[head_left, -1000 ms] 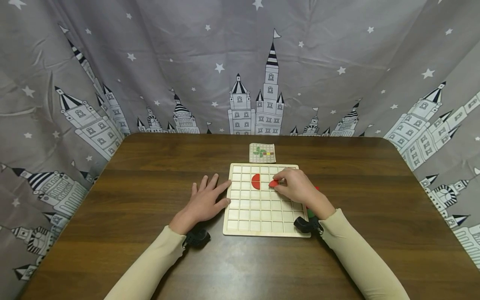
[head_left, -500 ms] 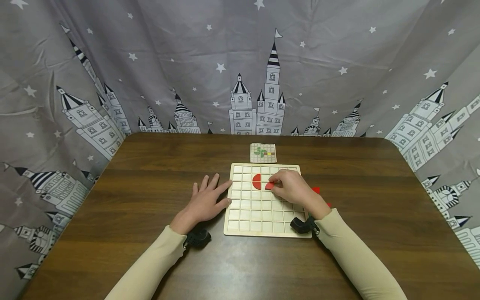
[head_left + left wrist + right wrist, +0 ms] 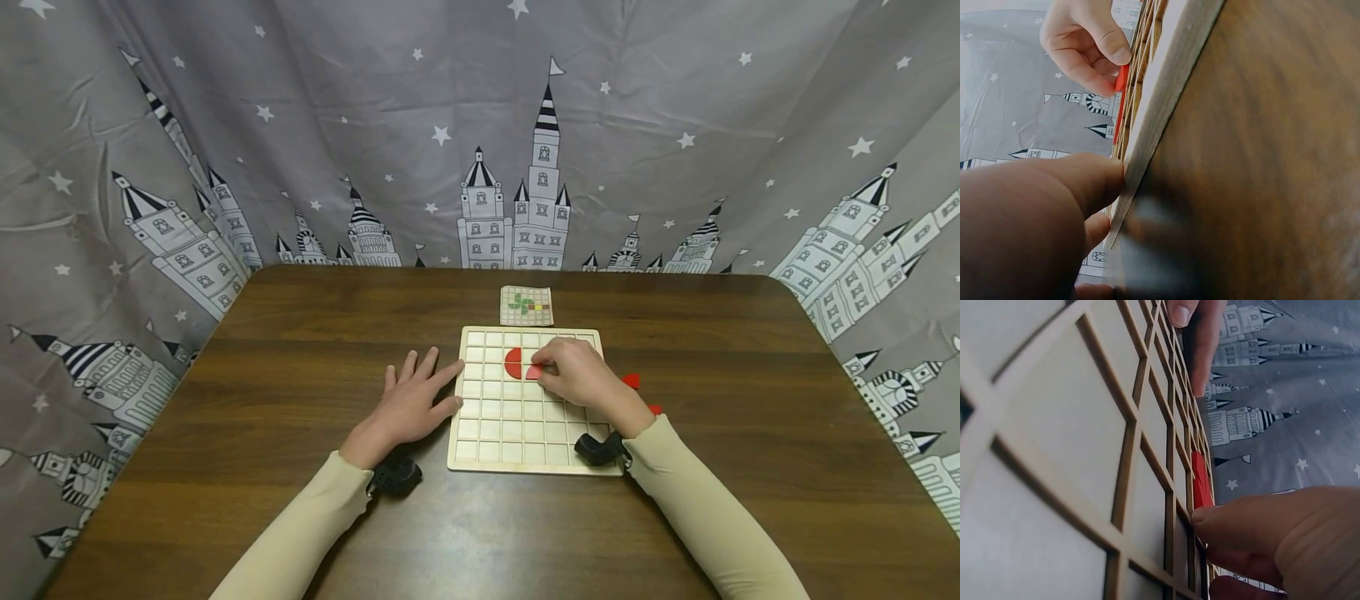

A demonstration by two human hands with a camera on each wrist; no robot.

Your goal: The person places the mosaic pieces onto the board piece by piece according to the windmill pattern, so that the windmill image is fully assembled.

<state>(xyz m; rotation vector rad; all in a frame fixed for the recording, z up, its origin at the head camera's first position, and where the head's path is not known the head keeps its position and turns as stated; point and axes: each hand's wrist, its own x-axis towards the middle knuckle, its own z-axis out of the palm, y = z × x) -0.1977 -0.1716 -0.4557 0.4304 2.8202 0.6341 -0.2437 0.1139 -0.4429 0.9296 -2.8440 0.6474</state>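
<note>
Head view: grey curtain (image 3: 330, 108) with stars and castles fills the back. Brown wood table (image 3: 735, 358) below it. Pale gridded board (image 3: 501, 428) lies flat near table centre. Cream sleeves (image 3: 292, 529) on both arms.

Left hand (image 3: 405, 404) lies palm down on the table, fingers spread, with thumb and index finger touching the board's left edge. Right hand (image 3: 581, 371) is over the board's right half, thumb and fingers pinching a small red piece.

Black wrist cameras (image 3: 396, 477) on both wrists. Small card (image 3: 527, 306) sits just beyond the board's far edge, printed with a grid, green shapes and a few coloured squares.

Red half-disc (image 3: 513, 363) of two quarter pieces lies in the upper board, curve to the left. Loose red bits (image 3: 632, 381) rest on the table, right of the board.

Held red piece (image 3: 533, 372) is just right of the half-disc's lower quarter; can't quite tell whether it's seated in its cell.
</note>
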